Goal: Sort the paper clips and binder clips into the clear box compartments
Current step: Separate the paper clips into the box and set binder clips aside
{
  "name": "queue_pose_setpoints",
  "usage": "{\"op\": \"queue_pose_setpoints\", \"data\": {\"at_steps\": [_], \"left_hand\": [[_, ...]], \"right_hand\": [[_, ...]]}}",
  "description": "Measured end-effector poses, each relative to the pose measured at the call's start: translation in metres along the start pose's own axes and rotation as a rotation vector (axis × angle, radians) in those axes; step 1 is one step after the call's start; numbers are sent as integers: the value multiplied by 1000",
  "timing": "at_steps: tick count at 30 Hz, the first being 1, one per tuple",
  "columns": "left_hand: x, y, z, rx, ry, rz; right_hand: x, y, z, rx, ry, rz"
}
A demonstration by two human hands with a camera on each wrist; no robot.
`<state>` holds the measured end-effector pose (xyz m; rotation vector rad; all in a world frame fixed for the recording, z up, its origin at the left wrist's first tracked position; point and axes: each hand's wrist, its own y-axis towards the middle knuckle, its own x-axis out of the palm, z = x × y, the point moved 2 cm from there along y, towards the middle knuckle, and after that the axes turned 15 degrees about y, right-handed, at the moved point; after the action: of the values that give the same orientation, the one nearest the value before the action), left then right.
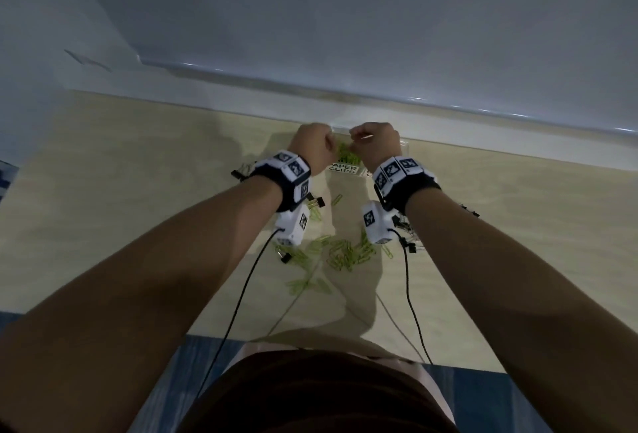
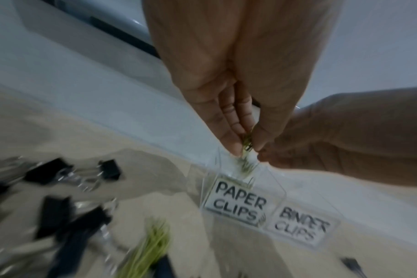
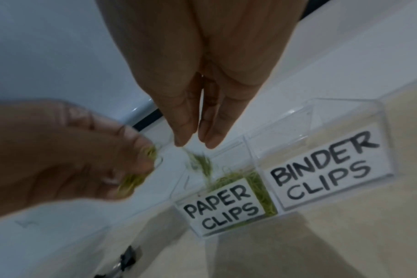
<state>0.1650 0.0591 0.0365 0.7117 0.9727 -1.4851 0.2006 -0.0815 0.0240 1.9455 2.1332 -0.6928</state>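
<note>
The clear box [image 3: 383, 120] stands at the table's far edge, with one compartment labelled PAPER CLIPS [image 3: 221, 206] and one labelled BINDER CLIPS [image 3: 321, 167]. Green paper clips [image 3: 257, 184] lie in the paper-clip compartment; the binder-clip compartment looks empty. Both hands hover over the paper-clip side. My left hand [image 2: 246, 144] pinches a bunch of green paper clips [image 2: 246, 140], and a few fall below it. My right hand [image 3: 194, 141] points down with its fingertips slightly apart, and green clips [image 3: 200, 163] drop from it, blurred. In the head view the left hand [image 1: 312, 148] and right hand [image 1: 373, 142] nearly touch.
Loose green paper clips [image 1: 341, 253] are scattered on the wooden table [image 1: 138, 191] between my forearms. Black binder clips lie in a left pile [image 2: 107, 169] and a right pile [image 1: 405, 229]. A white ledge [image 1: 414, 101] runs behind the box. Wrist-camera cables trail toward my body.
</note>
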Motion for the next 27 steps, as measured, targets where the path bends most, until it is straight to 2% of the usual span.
{"op": "queue_pose_setpoints", "data": {"at_steps": [4,6,9,12,15,19,24,27], "left_hand": [[0,28,10,7,25,12],[8,29,11,34,46,11],[24,14,5,117,162,3],[43,-18,-14,183,232,-85],[63,-46,-36,209,281,-171],[77,-56,-48,196,344,-190],[79,-53,-48,178,403,-194],[79,-52,-49,177,384,-185]], "right_hand": [[-14,-19,13,-50,-134,4],[-22,-38,26,-75,-254,-76],[-29,-68,57,41,-440,-276],[-31,-91,83,109,-498,-354],[-26,-102,93,47,-552,-340],[-16,-106,95,-2,-539,-304],[-18,-112,96,-109,-395,-245],[-34,-114,95,-209,-309,-138]]}}
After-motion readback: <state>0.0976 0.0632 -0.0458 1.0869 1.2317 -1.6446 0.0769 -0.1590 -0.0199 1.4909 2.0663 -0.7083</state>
